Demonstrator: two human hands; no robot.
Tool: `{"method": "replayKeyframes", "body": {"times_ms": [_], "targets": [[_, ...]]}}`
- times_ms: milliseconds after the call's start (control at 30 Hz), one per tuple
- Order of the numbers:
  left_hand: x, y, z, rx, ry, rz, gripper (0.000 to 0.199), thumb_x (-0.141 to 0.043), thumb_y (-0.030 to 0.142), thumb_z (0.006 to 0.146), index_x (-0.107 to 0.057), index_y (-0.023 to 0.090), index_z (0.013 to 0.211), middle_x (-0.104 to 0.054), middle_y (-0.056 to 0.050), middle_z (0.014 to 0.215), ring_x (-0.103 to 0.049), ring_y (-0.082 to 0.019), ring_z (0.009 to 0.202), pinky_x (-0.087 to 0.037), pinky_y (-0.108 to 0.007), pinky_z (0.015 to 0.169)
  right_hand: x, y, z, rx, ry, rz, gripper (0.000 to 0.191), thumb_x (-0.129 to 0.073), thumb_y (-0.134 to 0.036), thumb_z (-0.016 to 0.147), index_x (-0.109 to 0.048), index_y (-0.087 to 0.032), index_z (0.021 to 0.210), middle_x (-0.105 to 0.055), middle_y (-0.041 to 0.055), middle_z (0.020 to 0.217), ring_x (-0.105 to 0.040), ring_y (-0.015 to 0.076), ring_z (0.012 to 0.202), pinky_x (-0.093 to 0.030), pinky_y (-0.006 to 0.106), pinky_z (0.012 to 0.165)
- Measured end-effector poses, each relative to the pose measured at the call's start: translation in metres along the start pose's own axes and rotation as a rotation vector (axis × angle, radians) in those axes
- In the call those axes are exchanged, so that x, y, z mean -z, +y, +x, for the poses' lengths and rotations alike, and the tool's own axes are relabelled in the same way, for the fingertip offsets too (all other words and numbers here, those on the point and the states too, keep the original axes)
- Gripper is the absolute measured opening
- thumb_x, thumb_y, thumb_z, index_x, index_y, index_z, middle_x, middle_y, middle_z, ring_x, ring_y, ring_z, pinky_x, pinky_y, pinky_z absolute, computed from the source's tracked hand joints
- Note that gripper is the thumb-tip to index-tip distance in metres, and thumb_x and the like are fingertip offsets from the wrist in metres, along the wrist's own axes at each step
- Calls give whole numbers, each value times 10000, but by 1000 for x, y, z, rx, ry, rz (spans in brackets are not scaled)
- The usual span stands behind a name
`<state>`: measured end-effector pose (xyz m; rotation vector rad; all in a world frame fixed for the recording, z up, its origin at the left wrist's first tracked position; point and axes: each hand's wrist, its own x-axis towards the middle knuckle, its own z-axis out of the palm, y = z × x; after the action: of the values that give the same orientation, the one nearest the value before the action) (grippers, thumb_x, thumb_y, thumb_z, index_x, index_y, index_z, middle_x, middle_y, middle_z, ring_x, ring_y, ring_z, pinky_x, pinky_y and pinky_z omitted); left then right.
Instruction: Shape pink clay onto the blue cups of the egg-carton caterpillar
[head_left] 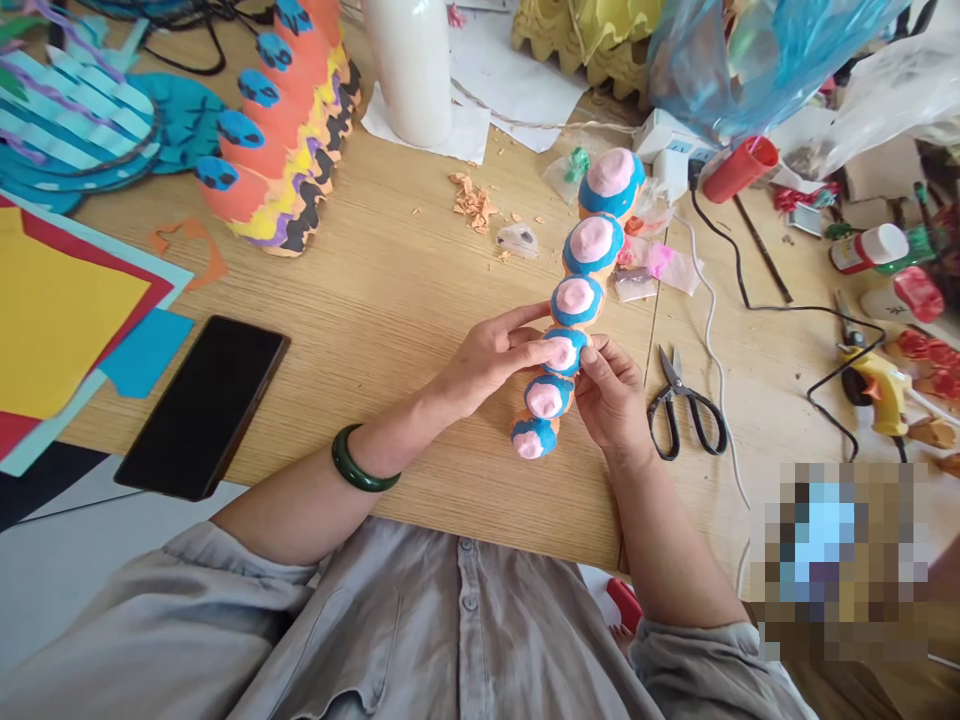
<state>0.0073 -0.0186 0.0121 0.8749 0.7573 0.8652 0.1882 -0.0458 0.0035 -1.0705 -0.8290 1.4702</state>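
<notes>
A bumpy strip (575, 296), which looks like a row of egg-carton cups covered in clay, slants across the front of the table. Its several bumps are orange at the base with blue and pink clay on top. My left hand (487, 365) grips the strip from the left, with a finger lying on a pink-topped bump. From the right, my right hand (615, 390) pinches the blue edge of the same bump, its thumb on top. The other right fingers curl beneath and are partly hidden. Black-handled scissors (679, 385) lie open just right of my right hand.
A black phone (202, 408) and coloured sheets (67, 330) lie left. Behind are an orange decorated strip (285, 140), a white cylinder (411, 70) and orange scraps (472, 203). Cables, a power strip (671, 135) and a yellow glue gun (877, 390) occupy the right.
</notes>
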Motion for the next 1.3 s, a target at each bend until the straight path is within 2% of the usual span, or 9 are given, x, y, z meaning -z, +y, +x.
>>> {"method": "replayKeyframes", "body": {"times_ms": [133,333,700,800,933,1100,1300], "targets": [[2,-2,2,-33,-1,24,730,-903,421,805,-688,200,1467,-744,8,883,-697,-154,866,-566,-292,846,-2,-2,-2,10,8,17,368,-978,-541,723,-749,-269,818,-734,-39,764,-645,123,643,-579,273,639],[5,-7,5,-55,-8,-6,755,-955,439,753,-721,176,1420,-762,-12,861,-695,-153,815,-535,-298,794,-3,-2,-4,22,14,-25,363,-957,-560,752,-745,-279,839,-729,-28,764,-674,157,672,-594,320,663],[6,-5,3,-50,-28,34,696,-928,423,791,-738,188,1418,-770,-20,873,-705,-160,823,-552,-299,783,-1,0,-5,57,-19,-1,279,-954,-499,793,-779,-287,839,-745,-39,753,-654,130,649,-557,270,618],[4,-4,3,-21,-56,-9,681,-904,448,821,-730,201,1430,-776,-21,902,-718,-165,873,-572,-289,830,-1,-1,-4,25,9,13,322,-953,-515,783,-744,-272,813,-732,-40,750,-630,126,639,-562,274,627],[2,-2,2,19,-104,-138,638,-877,443,839,-730,215,1416,-806,-52,1059,-744,-197,1016,-589,-303,946,-2,-4,-4,-6,41,32,366,-949,-533,769,-704,-262,781,-709,-42,736,-598,122,609,-547,274,596],[2,-2,2,54,-98,-155,625,-904,400,826,-739,205,1396,-783,-28,938,-732,-169,917,-599,-293,902,-4,-6,-5,13,-15,33,349,-969,-523,755,-732,-271,805,-715,-48,731,-620,120,619,-563,268,615],[6,-4,5,68,-115,-174,568,-911,388,820,-771,199,1337,-804,-47,989,-743,-176,934,-607,-317,927,-5,-5,-5,7,-5,22,332,-966,-515,756,-739,-278,809,-725,-44,752,-628,124,630,-565,280,619]]}}
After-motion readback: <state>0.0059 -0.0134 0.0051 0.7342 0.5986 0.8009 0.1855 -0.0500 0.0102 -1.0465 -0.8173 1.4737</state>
